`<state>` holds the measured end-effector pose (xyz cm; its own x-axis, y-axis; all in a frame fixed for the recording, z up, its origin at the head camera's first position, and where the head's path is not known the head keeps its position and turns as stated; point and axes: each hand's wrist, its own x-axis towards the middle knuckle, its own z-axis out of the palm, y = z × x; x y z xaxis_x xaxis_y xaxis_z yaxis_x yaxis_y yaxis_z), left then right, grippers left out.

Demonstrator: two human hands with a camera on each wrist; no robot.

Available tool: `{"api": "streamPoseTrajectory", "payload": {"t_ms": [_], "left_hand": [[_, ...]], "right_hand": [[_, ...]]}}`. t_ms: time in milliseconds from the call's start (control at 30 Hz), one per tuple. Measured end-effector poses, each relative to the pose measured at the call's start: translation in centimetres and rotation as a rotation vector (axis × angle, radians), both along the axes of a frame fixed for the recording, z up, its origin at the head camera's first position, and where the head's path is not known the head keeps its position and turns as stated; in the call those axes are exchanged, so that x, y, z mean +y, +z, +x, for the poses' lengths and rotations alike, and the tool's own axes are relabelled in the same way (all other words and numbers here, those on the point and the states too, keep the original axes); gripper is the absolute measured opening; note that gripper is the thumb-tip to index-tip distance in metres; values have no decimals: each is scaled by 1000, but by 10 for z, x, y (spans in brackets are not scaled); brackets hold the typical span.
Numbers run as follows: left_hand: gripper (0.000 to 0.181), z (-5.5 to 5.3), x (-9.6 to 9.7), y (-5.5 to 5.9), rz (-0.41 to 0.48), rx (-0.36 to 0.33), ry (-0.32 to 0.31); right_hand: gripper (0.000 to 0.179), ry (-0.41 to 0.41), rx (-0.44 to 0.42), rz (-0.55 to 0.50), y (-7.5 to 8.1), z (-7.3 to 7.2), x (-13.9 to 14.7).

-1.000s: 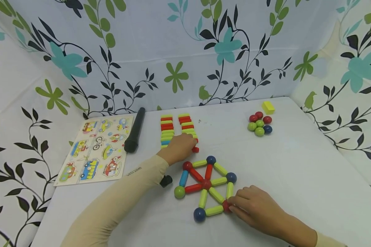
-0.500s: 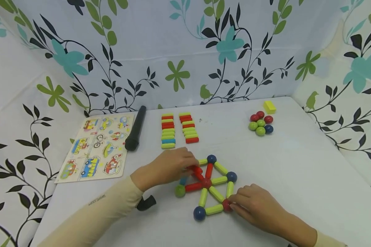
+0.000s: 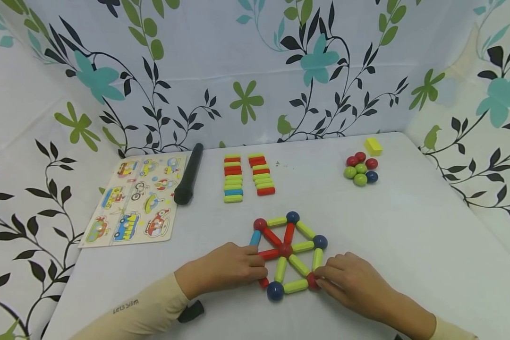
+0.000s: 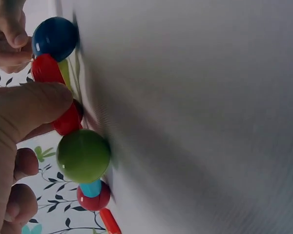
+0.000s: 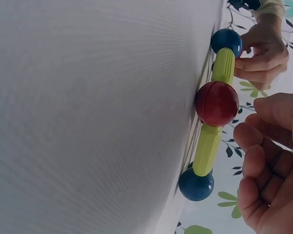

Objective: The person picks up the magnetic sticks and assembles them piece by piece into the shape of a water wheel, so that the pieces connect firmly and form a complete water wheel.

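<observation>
My left hand [image 3: 227, 267] pinches a red rod [image 4: 49, 70] between thumb and finger. One end of this rod meets a green ball [image 4: 83, 156], the other a blue ball [image 3: 275, 291]; the head view hides the green ball behind the hand. They belong to a flat wheel of magnetic rods and balls around a central red ball [image 3: 285, 250]. Beside the wheel's near right red ball [image 5: 217, 103], my right hand [image 3: 357, 285] lies with loosely bent fingers. The right wrist view shows its thumb apart from that ball.
Behind the wheel lie two columns of loose rods [image 3: 233, 179], yellow-green, red and blue. Several loose balls [image 3: 361, 168] cluster at the back right beside a yellow block [image 3: 373, 147]. A picture puzzle board [image 3: 138, 198] and a black microphone [image 3: 190, 174] lie at the left.
From the right column of rods, my left hand has brought a red rod toward me, over the wheel, to the spot between the green and blue balls. The right hand stays put.
</observation>
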<state>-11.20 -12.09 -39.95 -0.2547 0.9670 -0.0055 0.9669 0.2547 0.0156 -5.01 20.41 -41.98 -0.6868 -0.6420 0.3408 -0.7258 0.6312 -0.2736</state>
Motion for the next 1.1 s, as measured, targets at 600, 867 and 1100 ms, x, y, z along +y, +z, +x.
{"api": "streamPoseTrajectory", "payload": {"t_ms": [600,867,1100], "left_hand": [[27,7,3,-3,-49,175,3],[29,9,4,-7,-52,227,-1],[29,10,5,-5,-54,260,-2]], "right_hand": [[37,169,82,217,12,-3,-55],[43,191,150,409,5,-6,-79],[39,190,173,390,3,-7,-80]]}}
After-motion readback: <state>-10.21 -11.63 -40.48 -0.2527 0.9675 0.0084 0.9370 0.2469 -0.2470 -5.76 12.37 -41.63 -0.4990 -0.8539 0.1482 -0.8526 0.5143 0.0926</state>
